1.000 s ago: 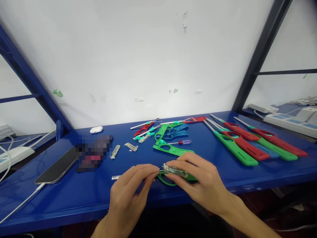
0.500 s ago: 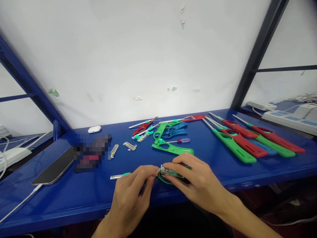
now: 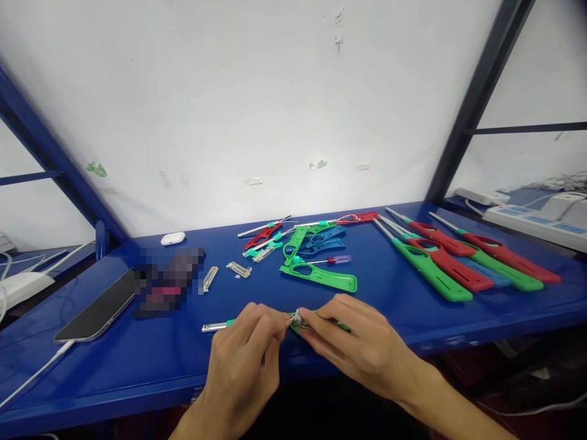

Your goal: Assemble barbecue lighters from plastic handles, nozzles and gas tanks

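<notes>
Both my hands meet at the front edge of the blue shelf (image 3: 137,354). My right hand (image 3: 358,348) is closed round a green lighter shell (image 3: 342,327) with a clear inner part, mostly hidden under my fingers. My left hand (image 3: 247,360) pinches at the small metal end (image 3: 297,319) of that part, fingers pressed together. A metal tube with a teal collar (image 3: 217,326) lies on the shelf just left of my left hand.
Loose green, red and blue lighter shells (image 3: 316,244) and a small screwdriver (image 3: 332,260) lie behind my hands. Several finished long lighters (image 3: 440,263) lie at right. A phone (image 3: 98,311), a white earbud case (image 3: 173,238) and small clear parts (image 3: 239,269) sit at left. Power strips (image 3: 532,217) rest far right.
My hands have closed in over the green shell and lowered it toward the shelf's front edge. The clear inner part, plainly visible before, is now mostly covered by my right fingers.
</notes>
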{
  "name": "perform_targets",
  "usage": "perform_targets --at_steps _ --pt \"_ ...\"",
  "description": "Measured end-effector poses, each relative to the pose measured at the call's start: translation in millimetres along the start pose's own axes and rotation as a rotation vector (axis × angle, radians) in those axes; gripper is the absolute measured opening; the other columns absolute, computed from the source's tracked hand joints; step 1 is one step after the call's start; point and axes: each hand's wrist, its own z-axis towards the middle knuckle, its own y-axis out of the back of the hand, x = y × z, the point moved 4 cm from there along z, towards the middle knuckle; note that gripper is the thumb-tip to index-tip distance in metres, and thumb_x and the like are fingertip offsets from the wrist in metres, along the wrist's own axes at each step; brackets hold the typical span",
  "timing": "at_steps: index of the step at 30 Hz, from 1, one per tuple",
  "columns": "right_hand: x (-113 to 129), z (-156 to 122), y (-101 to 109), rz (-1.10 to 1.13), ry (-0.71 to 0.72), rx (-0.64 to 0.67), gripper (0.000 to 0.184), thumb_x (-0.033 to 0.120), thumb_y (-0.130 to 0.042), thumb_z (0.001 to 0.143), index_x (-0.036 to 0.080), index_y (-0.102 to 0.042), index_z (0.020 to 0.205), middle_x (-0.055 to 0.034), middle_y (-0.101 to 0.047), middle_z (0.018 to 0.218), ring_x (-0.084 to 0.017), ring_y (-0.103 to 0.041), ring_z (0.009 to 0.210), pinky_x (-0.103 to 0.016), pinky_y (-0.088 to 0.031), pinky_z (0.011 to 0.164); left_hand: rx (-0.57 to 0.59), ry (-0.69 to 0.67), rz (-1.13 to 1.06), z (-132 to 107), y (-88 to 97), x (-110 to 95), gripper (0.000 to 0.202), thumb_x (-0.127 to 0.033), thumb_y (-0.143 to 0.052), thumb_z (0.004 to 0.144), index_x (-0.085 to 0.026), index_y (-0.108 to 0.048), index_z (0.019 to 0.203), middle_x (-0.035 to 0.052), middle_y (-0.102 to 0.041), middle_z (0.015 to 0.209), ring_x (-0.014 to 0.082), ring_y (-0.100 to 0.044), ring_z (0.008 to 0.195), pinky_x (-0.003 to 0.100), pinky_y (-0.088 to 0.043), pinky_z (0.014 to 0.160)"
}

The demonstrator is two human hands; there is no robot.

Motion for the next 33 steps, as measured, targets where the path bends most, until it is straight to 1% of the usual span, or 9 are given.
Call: perform_targets --at_steps 5,11,15,19,22,24,27,30,33 --pt "-0.1 -0.5 -2.2 0.085 -0.056 -0.016 0.012 0.02 -0.065 0.103 0.014 -0.076 0.101 -0.0037 -0.069 0.077 -0.014 -0.061 0.064 -0.029 -0.052 0.06 -0.019 0.003 -0.03 -0.1 -1.5 0.5 0.034 0.009 -0.051 0.093 -0.023 -0.048 0.084 -0.0009 -0.068 0.082 0.0138 -0.063 0.073 0.026 -0.05 0.064" --pt "5.3 2.5 -4.9 0.094 -0.041 -0.011 0.016 0.016 -0.064 0.102 0.01 -0.077 0.097 -0.0048 -0.068 0.073 -0.015 -0.058 0.061 -0.03 -0.05 0.057 -0.026 0.039 0.044 -0.2 -3.5 0.6 0.034 0.006 -0.047 0.093 -0.024 -0.044 0.078 -0.0021 -0.062 0.073 0.0129 -0.059 0.063 0.025 -0.047 0.056" --pt "7.3 2.2 -7.5 0.096 -0.031 -0.012 0.015 0.015 -0.064 0.101 0.009 -0.078 0.096 -0.0045 -0.067 0.072 -0.015 -0.056 0.06 -0.03 -0.048 0.055 -0.013 0.061 0.007 1.7 -3.3 -0.3 0.036 0.003 -0.046 0.096 -0.024 -0.041 0.073 -0.0024 -0.059 0.069 0.0115 -0.061 0.06 0.022 -0.048 0.055" --pt "2.1 -0.1 -5.6 0.122 -0.086 -0.006 0.013 0.018 -0.065 0.101 0.013 -0.077 0.1 -0.0037 -0.068 0.075 -0.015 -0.06 0.063 -0.029 -0.05 0.059 -0.003 0.098 -0.058 5.7 -0.4 -0.6 0.036 0.001 -0.049 0.098 -0.024 -0.041 0.074 -0.0043 -0.063 0.07 0.0091 -0.065 0.063 0.018 -0.049 0.057" --pt "-7.6 0.9 5.5 0.112 -0.132 -0.03 0.012 0.02 -0.069 0.1 0.016 -0.077 0.108 -0.004 -0.073 0.085 -0.016 -0.066 0.072 -0.03 -0.054 0.067 0.001 0.14 -0.079 7.4 4.8 -0.9 0.027 -0.005 -0.061 0.098 -0.024 -0.052 0.082 -0.0067 -0.072 0.079 0.0076 -0.067 0.066 0.016 -0.05 0.061" --pt "-17.4 1.5 18.4 0.098 -0.178 -0.086 0.014 0.02 -0.072 0.099 0.018 -0.076 0.111 -0.0044 -0.076 0.092 -0.016 -0.069 0.079 -0.03 -0.056 0.074 -0.013 0.173 -0.054 7.9 10.2 -0.2 0.016 -0.011 -0.067 0.098 -0.027 -0.062 0.097 -0.0072 -0.074 0.086 0.008 -0.066 0.065 0.017 -0.05 0.061" --pt "-35.8 -4.6 37.2 0.097 -0.331 -0.153 0.014 0.018 -0.075 0.096 0.019 -0.078 0.11 -0.0038 -0.077 0.094 -0.016 -0.07 0.08 -0.029 -0.057 0.075 -0.006 0.145 -0.011 12.1 16.2 0.0 0.018 -0.015 -0.066 0.1 -0.028 -0.066 0.112 -0.0053 -0.072 0.091 0.0104 -0.065 0.07 0.02 -0.052 0.066" --pt "-48.6 -19.0 45.6 0.126 -0.46 -0.119 0.012 0.021 -0.075 0.096 0.022 -0.079 0.107 -0.0025 -0.077 0.095 -0.016 -0.07 0.081 -0.029 -0.057 0.076 0.069 0.044 0.006 24.4 12.6 -1.1 0.021 -0.012 -0.059 0.103 -0.027 -0.067 0.115 -0.0023 -0.073 0.1 0.0144 -0.066 0.086 0.024 -0.052 0.077" --pt "-52.5 -31.9 45.2 0.18 -0.5 -0.071 0.011 0.024 -0.075 0.097 0.025 -0.079 0.106 -0.001 -0.079 0.097 -0.018 -0.072 0.086 -0.03 -0.057 0.081 0.227 -0.003 0.034 42.1 -3.8 -0.7 0.021 -0.014 -0.056 0.104 -0.025 -0.069 0.117 0.0013 -0.074 0.105 0.0204 -0.064 0.095 0.029 -0.052 0.074"
